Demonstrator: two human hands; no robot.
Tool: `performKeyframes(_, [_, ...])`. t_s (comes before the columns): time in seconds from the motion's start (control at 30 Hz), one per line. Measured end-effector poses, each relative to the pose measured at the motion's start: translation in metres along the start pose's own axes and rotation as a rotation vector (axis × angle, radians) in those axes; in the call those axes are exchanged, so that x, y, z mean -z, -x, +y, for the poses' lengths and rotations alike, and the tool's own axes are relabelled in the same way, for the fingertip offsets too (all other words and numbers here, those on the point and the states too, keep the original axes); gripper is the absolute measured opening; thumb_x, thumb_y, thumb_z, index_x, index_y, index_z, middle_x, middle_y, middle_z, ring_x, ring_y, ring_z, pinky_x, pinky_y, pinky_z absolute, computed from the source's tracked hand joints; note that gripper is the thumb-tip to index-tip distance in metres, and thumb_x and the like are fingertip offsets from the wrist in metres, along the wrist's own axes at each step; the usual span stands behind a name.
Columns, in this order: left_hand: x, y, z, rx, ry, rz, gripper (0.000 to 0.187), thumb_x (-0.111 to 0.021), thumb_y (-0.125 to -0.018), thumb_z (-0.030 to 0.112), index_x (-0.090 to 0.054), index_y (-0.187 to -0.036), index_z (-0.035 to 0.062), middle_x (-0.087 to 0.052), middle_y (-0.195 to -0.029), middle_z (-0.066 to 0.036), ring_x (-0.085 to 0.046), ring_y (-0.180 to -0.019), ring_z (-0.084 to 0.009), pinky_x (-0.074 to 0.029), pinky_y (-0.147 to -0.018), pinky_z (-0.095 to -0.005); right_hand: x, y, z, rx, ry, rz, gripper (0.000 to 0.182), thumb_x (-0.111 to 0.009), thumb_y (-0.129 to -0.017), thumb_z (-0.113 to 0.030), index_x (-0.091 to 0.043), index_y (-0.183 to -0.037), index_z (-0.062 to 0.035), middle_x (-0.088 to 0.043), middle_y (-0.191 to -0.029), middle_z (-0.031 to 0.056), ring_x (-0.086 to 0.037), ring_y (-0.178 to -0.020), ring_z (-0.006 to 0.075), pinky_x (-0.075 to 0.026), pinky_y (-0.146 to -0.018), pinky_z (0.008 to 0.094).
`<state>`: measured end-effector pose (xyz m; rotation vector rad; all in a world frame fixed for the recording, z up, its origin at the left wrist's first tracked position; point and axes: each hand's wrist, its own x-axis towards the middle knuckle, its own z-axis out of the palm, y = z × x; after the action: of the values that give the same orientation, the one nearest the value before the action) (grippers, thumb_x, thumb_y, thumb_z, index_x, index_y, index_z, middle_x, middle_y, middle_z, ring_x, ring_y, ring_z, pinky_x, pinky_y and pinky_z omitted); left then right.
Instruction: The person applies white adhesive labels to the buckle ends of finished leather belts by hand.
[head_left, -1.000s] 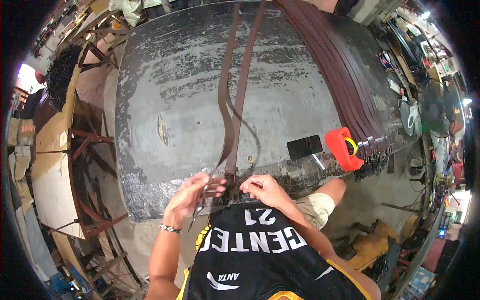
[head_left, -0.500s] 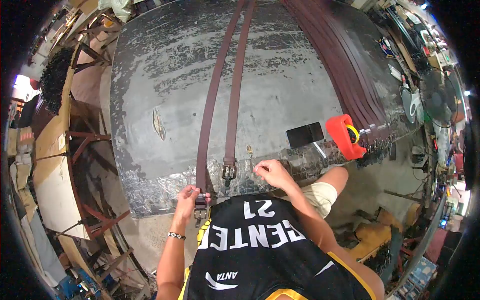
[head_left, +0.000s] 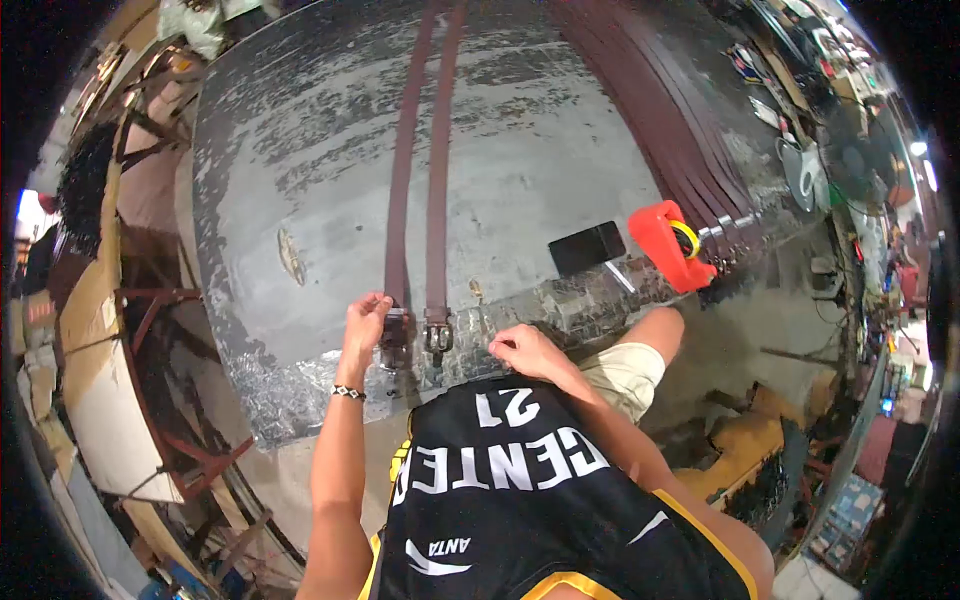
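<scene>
Two long brown belts run side by side down the table. My left hand (head_left: pixel 368 318) is closed on the left belt (head_left: pixel 400 200), its fingers gripping the strap just above its dark buckle (head_left: pixel 396 345), which is blurred. Beside it lies the right belt (head_left: pixel 438 200), with a metal buckle (head_left: pixel 438 339) at its near end; neither hand touches it. To the right of that buckle, my right hand (head_left: pixel 527 352) hovers near the table's front edge, thumb and fingers drawn together. Whatever may be between those fingertips is too small to make out.
A red tape dispenser (head_left: pixel 660 245) with a yellow roll stands on the right. Near it lie a black phone (head_left: pixel 587 248) and a small white stick (head_left: pixel 619 277). Many more brown belts (head_left: pixel 660 120) stretch along the table's (head_left: pixel 320 180) right side. A fan (head_left: pixel 850 165) is beyond.
My left hand has pushed the left belt's buckle end forward, from the table's front edge onto the tabletop. My right hand stays pinched near the same spot. The whole view has shifted slightly.
</scene>
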<state>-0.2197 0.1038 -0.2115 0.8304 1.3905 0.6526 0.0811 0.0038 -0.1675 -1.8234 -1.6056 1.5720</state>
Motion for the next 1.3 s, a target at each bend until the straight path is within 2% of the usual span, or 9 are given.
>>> performKeyframes(0.2, [-0.018,-0.02,0.016,-0.343,-0.486,0.263,0.023,-0.065,-0.088,0.017,-0.067,-0.092,-0.006,-0.067,-0.077,-0.009,-0.061,-0.07,-0.0157,-0.047,-0.065,-0.0325,0.027,-0.003,0.045,-0.01,-0.114,0.172,0.027,-0.062,-0.088,-0.027,-0.07,-0.094,-0.0023,-0.067,-0.08,0.0193,-0.066,-0.071,0.0292,-0.05,-0.067,0.039])
performKeyframes(0.33, [-0.045,0.015,0.039,-0.653,-0.883,0.519,0.025,-0.066,-0.086,0.018,-0.066,-0.091,-0.0062,-0.068,-0.082,-0.021,-0.066,-0.076,-0.0343,-0.051,-0.071,-0.0406,0.069,0.011,0.06,-0.117,-0.21,0.315,0.019,-0.063,-0.086,-0.019,-0.07,-0.093,-0.0025,-0.069,-0.08,0.0177,-0.067,-0.069,0.0279,-0.051,-0.065,0.0377])
performKeyframes(0.47, [-0.074,0.049,0.035,-0.274,-1.027,0.181,0.037,-0.07,-0.085,0.034,-0.062,-0.092,-0.0012,-0.067,-0.086,-0.021,-0.066,-0.078,-0.0423,-0.052,-0.069,-0.0475,0.103,0.024,0.077,-0.114,0.139,0.898,0.01,-0.062,-0.082,-0.01,-0.067,-0.088,-0.0035,-0.067,-0.087,0.0186,-0.066,-0.083,0.0374,-0.051,-0.074,0.0437])
performKeyframes(0.67, [-0.093,0.059,-0.006,-0.482,-1.134,0.238,0.061,-0.076,-0.078,0.036,-0.051,-0.112,-0.0081,-0.067,-0.085,-0.024,-0.065,-0.081,-0.0426,-0.052,-0.074,-0.0498,0.137,0.026,0.116,-0.159,0.423,1.046,0.027,-0.071,-0.078,-0.013,-0.061,-0.101,-0.0029,-0.059,-0.1,0.0197,-0.057,-0.099,0.0408,-0.047,-0.086,0.0461])
performKeyframes(0.8, [-0.094,0.062,0.022,-0.207,-0.849,0.111,0.052,-0.079,-0.074,0.028,-0.047,-0.098,-0.0043,-0.065,-0.08,-0.021,-0.064,-0.075,-0.041,-0.052,-0.073,-0.046,0.138,0.017,0.126,-0.202,0.4,0.98,0.03,-0.074,-0.075,-0.012,-0.061,-0.1,-0.0012,-0.057,-0.101,0.0223,-0.055,-0.104,0.0411,-0.044,-0.091,0.0461])
performKeyframes(0.83, [-0.091,0.062,0.021,-0.213,-0.759,0.089,0.046,-0.078,-0.076,0.02,-0.044,-0.097,-0.0017,-0.065,-0.079,-0.016,-0.065,-0.071,-0.0324,-0.052,-0.068,-0.0401,0.136,0.015,0.129,-0.204,0.389,0.977,0.03,-0.074,-0.074,-0.012,-0.061,-0.1,-0.0012,-0.057,-0.102,0.0228,-0.054,-0.104,0.041,-0.043,-0.092,0.046])
performKeyframes(0.97, [-0.086,0.055,0.007,-0.093,0.075,-0.087,0.039,-0.068,-0.085,0.002,-0.042,-0.115,0.0,-0.068,-0.085,-0.012,-0.068,-0.075,-0.0178,-0.054,-0.063,-0.0301,0.136,0.011,0.147,-0.244,0.267,0.96,0.03,-0.074,-0.074,-0.011,-0.061,-0.098,-0.0005,-0.056,-0.104,0.0237,-0.053,-0.106,0.0412,-0.041,-0.095,0.0437])
performKeyframes(1.17, [-0.086,0.07,0.034,0.075,0.314,-0.138,0.038,-0.051,-0.098,0.011,-0.042,-0.135,0.0068,-0.069,-0.092,-0.017,-0.07,-0.071,-0.0222,-0.054,-0.064,-0.0316,0.138,0.009,0.149,-0.265,0.225,0.954,0.027,-0.074,-0.073,-0.012,-0.062,-0.094,-0.0007,-0.057,-0.103,0.0234,-0.053,-0.105,0.0405,-0.041,-0.095,0.0429])
performKeyframes(1.3, [-0.082,0.055,0.024,-0.013,0.389,-0.198,0.028,-0.041,-0.098,0.007,-0.046,-0.125,0.0063,-0.069,-0.098,-0.017,-0.07,-0.086,-0.024,-0.05,-0.069,-0.0308,0.147,0.01,0.151,-0.303,0.274,0.867,0.029,-0.075,-0.074,-0.013,-0.061,-0.096,-0.0014,-0.057,-0.103,0.0226,-0.054,-0.105,0.0391,-0.043,-0.094,0.0426])
